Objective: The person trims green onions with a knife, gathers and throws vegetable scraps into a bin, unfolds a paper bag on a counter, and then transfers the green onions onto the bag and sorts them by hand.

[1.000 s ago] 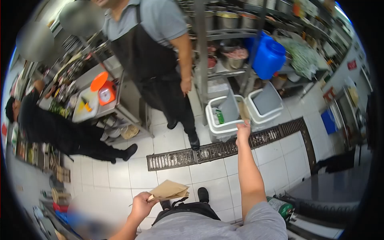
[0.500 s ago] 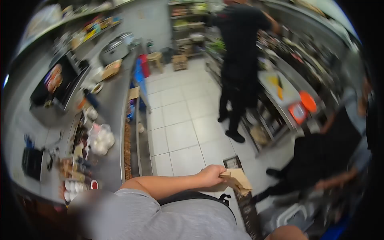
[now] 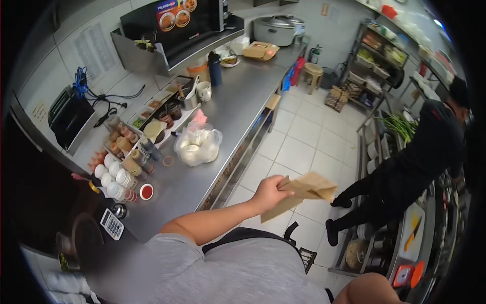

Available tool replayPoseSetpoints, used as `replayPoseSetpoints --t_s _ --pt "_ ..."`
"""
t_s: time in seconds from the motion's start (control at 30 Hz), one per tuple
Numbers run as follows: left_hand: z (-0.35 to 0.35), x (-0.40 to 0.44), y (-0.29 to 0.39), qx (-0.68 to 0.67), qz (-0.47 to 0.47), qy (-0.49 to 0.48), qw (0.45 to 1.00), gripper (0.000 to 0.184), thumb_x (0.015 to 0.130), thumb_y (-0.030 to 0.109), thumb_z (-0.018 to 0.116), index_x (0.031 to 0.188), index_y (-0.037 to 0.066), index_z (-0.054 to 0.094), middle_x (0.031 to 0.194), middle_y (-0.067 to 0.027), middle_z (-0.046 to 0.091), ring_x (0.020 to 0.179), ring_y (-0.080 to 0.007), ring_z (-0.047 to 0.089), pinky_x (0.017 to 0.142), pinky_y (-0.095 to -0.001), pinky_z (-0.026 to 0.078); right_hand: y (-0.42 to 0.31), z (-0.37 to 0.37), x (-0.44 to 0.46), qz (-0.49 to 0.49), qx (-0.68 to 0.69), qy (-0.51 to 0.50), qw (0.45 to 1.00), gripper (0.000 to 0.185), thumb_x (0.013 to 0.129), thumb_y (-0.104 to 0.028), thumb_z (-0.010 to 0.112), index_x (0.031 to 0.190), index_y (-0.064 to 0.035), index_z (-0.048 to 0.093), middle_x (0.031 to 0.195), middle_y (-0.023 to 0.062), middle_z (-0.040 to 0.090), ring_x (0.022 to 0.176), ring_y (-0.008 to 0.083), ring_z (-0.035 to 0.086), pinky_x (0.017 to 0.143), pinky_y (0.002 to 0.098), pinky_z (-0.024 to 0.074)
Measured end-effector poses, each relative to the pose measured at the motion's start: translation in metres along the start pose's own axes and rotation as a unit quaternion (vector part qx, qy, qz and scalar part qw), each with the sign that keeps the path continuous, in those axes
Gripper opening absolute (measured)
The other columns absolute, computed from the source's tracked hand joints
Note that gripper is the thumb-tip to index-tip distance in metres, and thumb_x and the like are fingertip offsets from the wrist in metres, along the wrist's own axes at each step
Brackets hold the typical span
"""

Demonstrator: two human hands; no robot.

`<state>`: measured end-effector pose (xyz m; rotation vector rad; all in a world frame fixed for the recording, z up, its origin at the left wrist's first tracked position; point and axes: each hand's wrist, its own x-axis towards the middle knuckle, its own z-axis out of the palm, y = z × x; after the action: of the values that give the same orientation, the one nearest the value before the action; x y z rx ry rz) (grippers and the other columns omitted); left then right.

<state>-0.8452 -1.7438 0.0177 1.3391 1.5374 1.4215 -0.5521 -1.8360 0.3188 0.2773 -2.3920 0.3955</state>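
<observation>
My left hand (image 3: 272,194) is closed on a folded brown paper bag (image 3: 309,188), held out above the white tiled floor, right of the steel counter (image 3: 182,195). On the counter, to the left of this hand, lie a clear plastic bag with white contents (image 3: 197,145), a cup of red sauce (image 3: 146,191), stacked white cups (image 3: 121,180) and a calculator (image 3: 112,224). Only my right upper arm shows at the bottom right edge; my right hand is out of the frame.
A co-worker in black (image 3: 405,162) bends over the right-hand work table, where a cutting board with a knife (image 3: 414,232) and an orange scale (image 3: 403,275) sit. Toward the back are a rice cooker (image 3: 273,31), a wooden stool (image 3: 314,72) and a shelf rack (image 3: 377,53).
The view has swung left from the white bins to the counter. My right hand has left the frame. My left hand still holds the paper bag, now beside the counter.
</observation>
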Motion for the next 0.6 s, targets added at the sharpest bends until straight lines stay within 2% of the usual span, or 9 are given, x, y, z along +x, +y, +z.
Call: replayPoseSetpoints --t_s 0.03,0.1,0.13,0.2,0.23,0.27,0.37,0.47,0.6 --pt "-0.004 0.005 -0.004 -0.003 -0.009 0.007 1.000 0.030 0.077 0.017 0.080 0.075 0.001 0.055 0.067 -0.0029 0.050 0.064 -0.0122 0.043 0.057 -0.0299 0.039 0.008 -0.009 0.006 0.063 0.004 -0.030 0.998 0.022 0.055 -0.015 0.065 0.067 0.0017 0.057 0.063 0.0088 0.055 0.055 0.0196 0.051 0.051 0.0338 0.0419" --pt "-0.002 0.025 -0.009 -0.004 0.009 0.101 0.995 0.032 0.076 0.015 0.081 0.073 0.001 0.053 0.068 -0.0033 0.049 0.065 -0.0112 0.044 0.057 -0.0288 0.038 0.070 0.016 -0.002 -0.046 0.118 0.208 0.970 0.019 0.065 -0.014 0.066 0.075 0.0015 0.063 0.073 0.0109 0.062 0.058 0.0205 0.056 0.053 0.0363 0.0447" --pt "0.001 0.035 -0.009 -0.019 0.014 0.103 0.994 0.032 0.076 0.015 0.081 0.073 0.001 0.053 0.068 -0.0033 0.049 0.065 -0.0112 0.044 0.057 -0.0288 0.038 0.107 0.027 -0.025 -0.047 0.111 0.194 0.973 0.019 0.065 -0.014 0.066 0.075 0.0015 0.063 0.073 0.0109 0.062 0.058 0.0205 0.056 0.053 0.0363 0.0447" --pt "0.010 0.050 -0.005 -0.053 0.022 0.164 0.985 0.031 0.075 0.011 0.081 0.074 0.001 0.052 0.071 -0.0033 0.050 0.064 -0.0114 0.044 0.057 -0.0284 0.038 0.184 0.036 -0.080 0.327 0.206 0.471 0.793 0.013 0.091 -0.016 0.056 0.097 -0.0063 0.062 0.068 -0.0011 0.056 0.050 0.0073 0.045 0.048 0.0203 0.0359" --pt "0.019 0.060 0.005 -0.061 0.023 0.174 0.983 0.031 0.075 0.011 0.081 0.074 0.001 0.052 0.071 -0.0033 0.050 0.064 -0.0114 0.044 0.057 -0.0284 0.038 0.217 0.043 -0.070 0.555 0.134 0.295 0.766 0.024 0.096 -0.020 0.052 0.110 -0.0023 0.058 0.082 0.0036 0.062 0.056 0.0061 0.048 0.048 0.0204 0.0363" --pt "0.027 0.066 0.018 -0.046 0.065 0.179 0.981 0.030 0.076 0.009 0.080 0.074 0.001 0.052 0.072 -0.0032 0.050 0.064 -0.0121 0.045 0.057 -0.0284 0.038 0.266 0.061 -0.093 0.575 0.217 0.196 0.764 0.032 0.095 -0.016 0.053 0.123 0.0006 0.052 0.086 0.0079 0.063 0.064 0.0099 0.055 0.056 0.0236 0.0453" --pt "0.071 0.091 0.024 -0.016 0.140 0.189 0.972 0.025 0.076 0.006 0.079 0.077 0.001 0.054 0.075 -0.0039 0.051 0.065 -0.0162 0.048 0.058 -0.0295 0.040 0.348 0.104 -0.133 0.604 0.470 0.227 0.602 0.036 0.098 -0.024 0.051 0.125 0.0002 0.049 0.107 0.0136 0.064 0.079 0.0172 0.065 0.066 0.0268 0.0532" --pt "0.096 0.121 0.033 0.112 0.087 -0.026 0.990 0.032 0.070 0.015 0.082 0.091 0.003 0.060 0.087 -0.0105 0.061 0.083 -0.0304 0.060 0.072 -0.0376 0.048 0.414 0.103 -0.158 0.545 0.470 0.329 0.611 0.038 0.092 0.000 0.045 0.130 0.0011 0.044 0.117 0.0157 0.061 0.095 0.0211 0.065 0.077 0.0331 0.0536" --pt "0.109 0.145 0.122 -0.104 0.217 -0.134 0.961 0.059 0.081 0.021 0.076 0.131 0.006 0.049 0.127 -0.0101 0.053 0.116 -0.0227 0.053 0.099 -0.0366 0.043 0.461 0.082 -0.163 0.551 0.455 0.330 0.617 0.042 0.086 0.007 0.047 0.126 -0.0002 0.042 0.110 0.0125 0.064 0.092 0.0193 0.065 0.075 0.0291 0.0527"
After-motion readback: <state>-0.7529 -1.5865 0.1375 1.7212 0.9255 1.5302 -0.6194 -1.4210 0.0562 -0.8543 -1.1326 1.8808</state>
